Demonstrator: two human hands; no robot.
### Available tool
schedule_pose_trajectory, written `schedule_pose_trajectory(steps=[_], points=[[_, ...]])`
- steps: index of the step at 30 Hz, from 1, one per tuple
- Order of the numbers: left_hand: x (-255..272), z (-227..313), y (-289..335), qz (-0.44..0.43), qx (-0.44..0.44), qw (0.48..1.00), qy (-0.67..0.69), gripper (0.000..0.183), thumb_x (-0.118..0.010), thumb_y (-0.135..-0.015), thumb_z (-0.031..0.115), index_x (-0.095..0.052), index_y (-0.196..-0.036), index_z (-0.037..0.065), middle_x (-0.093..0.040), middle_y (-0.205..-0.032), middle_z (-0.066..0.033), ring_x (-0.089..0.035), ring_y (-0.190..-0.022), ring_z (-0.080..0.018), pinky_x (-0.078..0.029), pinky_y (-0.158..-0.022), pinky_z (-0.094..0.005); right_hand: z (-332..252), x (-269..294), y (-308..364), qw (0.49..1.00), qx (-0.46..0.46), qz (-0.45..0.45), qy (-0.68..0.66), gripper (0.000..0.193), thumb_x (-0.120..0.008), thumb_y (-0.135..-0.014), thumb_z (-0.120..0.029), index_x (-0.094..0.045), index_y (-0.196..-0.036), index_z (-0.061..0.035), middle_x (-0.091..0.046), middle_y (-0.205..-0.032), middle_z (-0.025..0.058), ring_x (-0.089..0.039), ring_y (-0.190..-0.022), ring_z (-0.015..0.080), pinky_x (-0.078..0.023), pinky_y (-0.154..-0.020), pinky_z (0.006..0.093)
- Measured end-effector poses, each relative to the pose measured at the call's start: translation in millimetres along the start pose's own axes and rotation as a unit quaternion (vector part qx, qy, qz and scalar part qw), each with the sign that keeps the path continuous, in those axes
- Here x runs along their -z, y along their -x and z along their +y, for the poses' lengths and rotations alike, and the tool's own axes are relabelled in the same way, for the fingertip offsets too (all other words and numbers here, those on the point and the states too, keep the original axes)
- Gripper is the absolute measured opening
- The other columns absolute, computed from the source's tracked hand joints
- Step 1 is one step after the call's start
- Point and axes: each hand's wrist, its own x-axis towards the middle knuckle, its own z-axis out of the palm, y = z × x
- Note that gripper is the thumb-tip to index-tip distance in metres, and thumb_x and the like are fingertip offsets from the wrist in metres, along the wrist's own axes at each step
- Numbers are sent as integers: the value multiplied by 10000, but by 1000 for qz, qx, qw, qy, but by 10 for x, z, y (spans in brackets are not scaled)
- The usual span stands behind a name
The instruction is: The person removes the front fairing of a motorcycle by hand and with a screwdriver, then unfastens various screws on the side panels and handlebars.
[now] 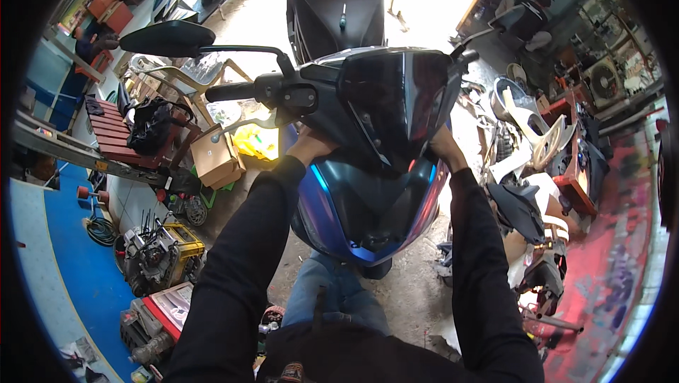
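At the scooter's [324, 123] front sits the glossy panel [371, 202], my left hand [313, 146] and right hand [445, 147] at its upper side edges; fingers hidden, I can't tell their grip. I judge it light, stiff, slick, easily cracked, best held by both sides. Beyond, a screwdriver [343, 19] lies on the seat [320, 4].

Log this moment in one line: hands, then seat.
left hand: at scooter front, fingertips hidden | right hand: opposite side, fingertips hidden | seat: screwdriver-like tool on top
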Motion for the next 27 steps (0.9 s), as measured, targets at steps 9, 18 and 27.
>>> schedule_pose_trajectory(steps=[9, 18, 27], points=[[-93, 108, 115, 39, -13, 997, -65, 523, -639, -779, 394, -589, -1209, 100, -583, -1224, -156, -528, -1169, -304, -422, -976, -422, 55, 69, 66, 977, -118, -72, 160, 328, -598, -761, -168, -608, -1050, -13, -605, -1104, 194, -548, -1062, 361, -426, -883, 422], [-3, -126, 131, 35, -45, 994, 89, 534, -644, -785, 412, -596, -1185, 61, -591, -1211, -145, -509, -1180, -308, -424, -969, -421, -244, -590, 804, 907, -56, 268, 320, 535, -713, -691, -192, -542, -1142, 41, -579, -1072, 206, -504, -1096, 365, -407, -921, 427], [175, 127, 295, -29, 95, 995, -9, 656, -657, -721, 605, -651, -1108, 75, -607, -1177, -155, -541, -1125, -314, -428, -951, -400, -453, -387, 963, 913, -381, 148, 0, 333, -734, -746, -281, -641, -817, 30, -622, -708, 76, -579, -655, 178, -472, -648, 337]])
